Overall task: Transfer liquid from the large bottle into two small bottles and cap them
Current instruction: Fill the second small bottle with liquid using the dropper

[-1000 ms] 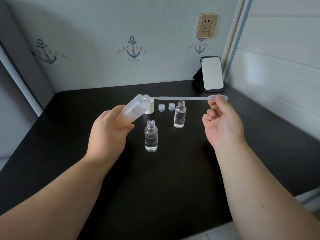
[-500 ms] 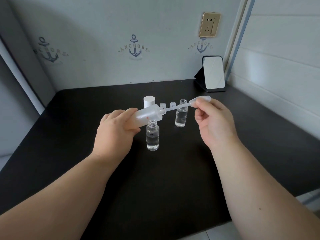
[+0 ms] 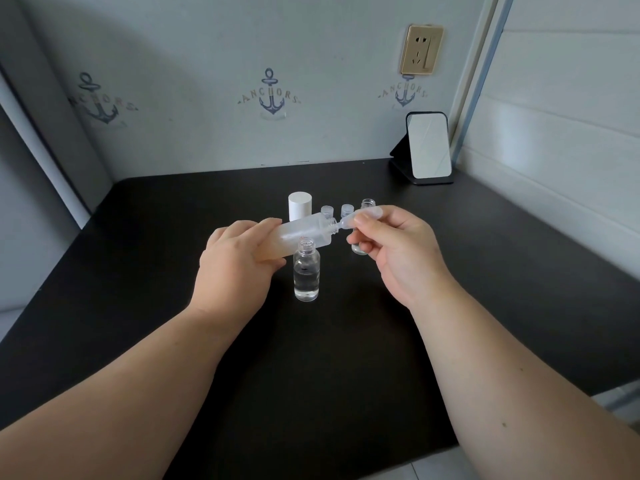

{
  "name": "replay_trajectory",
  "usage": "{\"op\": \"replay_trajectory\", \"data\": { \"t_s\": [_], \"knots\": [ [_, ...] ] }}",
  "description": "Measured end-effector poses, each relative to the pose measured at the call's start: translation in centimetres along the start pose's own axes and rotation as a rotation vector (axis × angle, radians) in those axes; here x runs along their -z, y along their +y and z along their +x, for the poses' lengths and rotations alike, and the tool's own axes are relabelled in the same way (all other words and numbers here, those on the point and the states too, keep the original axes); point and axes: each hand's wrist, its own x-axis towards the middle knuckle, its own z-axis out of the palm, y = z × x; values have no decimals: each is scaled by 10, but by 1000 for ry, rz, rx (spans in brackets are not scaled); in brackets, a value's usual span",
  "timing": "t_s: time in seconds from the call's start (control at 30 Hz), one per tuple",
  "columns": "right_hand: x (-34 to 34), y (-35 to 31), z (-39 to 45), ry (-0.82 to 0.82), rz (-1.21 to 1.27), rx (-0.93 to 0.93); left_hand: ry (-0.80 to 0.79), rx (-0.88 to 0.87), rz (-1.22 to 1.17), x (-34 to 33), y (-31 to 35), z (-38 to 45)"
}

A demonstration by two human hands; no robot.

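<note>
White cap [image 3: 300,205] and two small caps [image 3: 326,211] stand behind; one open small bottle [image 3: 306,270] right under my tilted large bottle [image 3: 304,233], the other [image 3: 360,249] hidden behind my right hand [image 3: 394,251]. Left hand [image 3: 239,268] grips the base, right pinches the dropper [image 3: 362,216], tip in its mouth
</note>
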Motion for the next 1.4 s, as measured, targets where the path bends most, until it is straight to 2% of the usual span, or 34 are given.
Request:
{"op": "replay_trajectory", "data": {
  "t_s": [0.57, 0.97, 1.2, 1.4],
  "knots": [
    [7, -7, 0, 3, 120, -15, 9, 8, 2, 2, 0, -1],
    [22, -14, 3, 143, 341, -41, 19, 54, -17, 4, -1, 0],
    [32, -18, 6, 335, 539, -46, 30, 81, -24, 10, -1, 0],
    [34, -20, 5, 417, 656, -49, 81, 105, -96, 12, -1, 1]
  ]
}}
